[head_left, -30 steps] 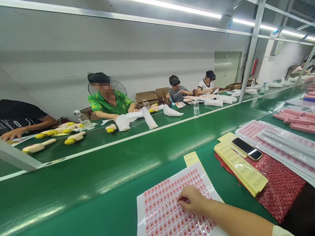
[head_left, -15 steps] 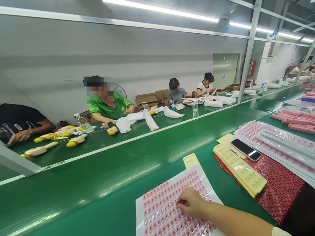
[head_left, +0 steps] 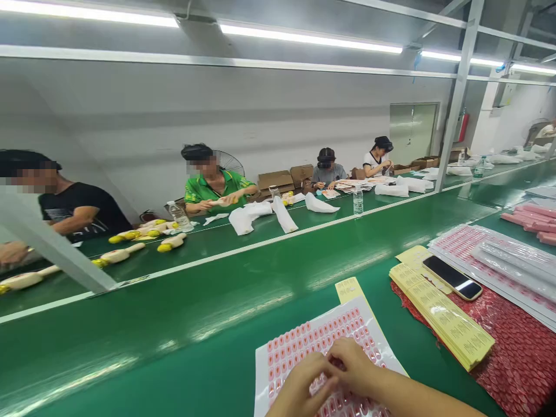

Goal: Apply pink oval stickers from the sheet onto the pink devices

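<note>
A white sheet (head_left: 263, 370) covered in rows of small pink oval stickers with red marks lies at the lower middle, on the near green surface. Over it my right hand (head_left: 358, 370) is closed, fingers curled and tips pressed together. From the bottom edge my left hand (head_left: 299, 385) reaches in, its thumb and forefinger bent into a pinch against the right fingertips. Whatever lies between the fingers is hidden or too small to name. Under the sheet's far edge a pale yellow label strip (head_left: 347, 288) sticks out.
To the right, a stack of yellow label sheets (head_left: 443, 315) and a phone (head_left: 452, 277) rest by red bubble wrap (head_left: 516, 353). Farther right are more sticker sheets (head_left: 452, 240) and pink sticks (head_left: 532, 217). Across the green belt (head_left: 217, 301), co-workers handle yellow-ended, pale figures (head_left: 119, 255).
My left hand has come into view and joined the right hand over the sheet. The camera has turned somewhat left. Opposite, the co-worker in green has lifted a pale figure.
</note>
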Available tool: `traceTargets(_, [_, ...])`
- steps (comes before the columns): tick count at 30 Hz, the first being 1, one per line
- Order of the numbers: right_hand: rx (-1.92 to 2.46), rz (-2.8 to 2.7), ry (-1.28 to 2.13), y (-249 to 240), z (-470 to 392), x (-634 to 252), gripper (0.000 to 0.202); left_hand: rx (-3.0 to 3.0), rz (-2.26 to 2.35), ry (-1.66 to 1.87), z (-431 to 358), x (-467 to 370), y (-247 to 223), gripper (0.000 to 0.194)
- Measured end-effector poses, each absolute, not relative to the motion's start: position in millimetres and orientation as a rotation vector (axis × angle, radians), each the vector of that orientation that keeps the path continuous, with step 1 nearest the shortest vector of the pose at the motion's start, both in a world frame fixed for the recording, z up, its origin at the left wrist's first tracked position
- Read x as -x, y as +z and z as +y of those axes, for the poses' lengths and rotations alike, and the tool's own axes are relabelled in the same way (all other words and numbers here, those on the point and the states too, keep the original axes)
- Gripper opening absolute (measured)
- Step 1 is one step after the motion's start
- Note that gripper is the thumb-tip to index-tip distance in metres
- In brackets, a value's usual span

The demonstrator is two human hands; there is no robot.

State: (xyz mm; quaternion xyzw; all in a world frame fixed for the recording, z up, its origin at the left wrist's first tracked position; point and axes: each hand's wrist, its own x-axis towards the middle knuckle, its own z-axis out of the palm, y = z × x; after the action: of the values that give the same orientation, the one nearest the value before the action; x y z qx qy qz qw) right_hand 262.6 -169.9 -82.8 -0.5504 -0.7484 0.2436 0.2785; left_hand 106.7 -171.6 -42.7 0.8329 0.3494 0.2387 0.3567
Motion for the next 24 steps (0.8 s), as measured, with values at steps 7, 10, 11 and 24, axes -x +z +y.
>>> traceTargets(7, [1.423, -1.943, 0.665, -85, -173, -266, 0.012, -1.784, 1.234, 0.967, -149, -120, -74, 0.032])
traceTargets(10, [1.464, -1.943, 0.696, -79, -169, -268, 0.015, -1.753, 1.183, 0.896, -141, -119, -71, 0.029])
traceTargets(11, [1.478, -1.957, 0.723, -76, -165, -269, 0.015, -1.740, 1.173, 0.883, -136, -118, -69, 0.028])
traceTargets(24, [1.432, -1.740, 0.914, -67, -106, -292, 0.020, -1.572, 1.610, 1.286, -96, -39, -61, 0.028])
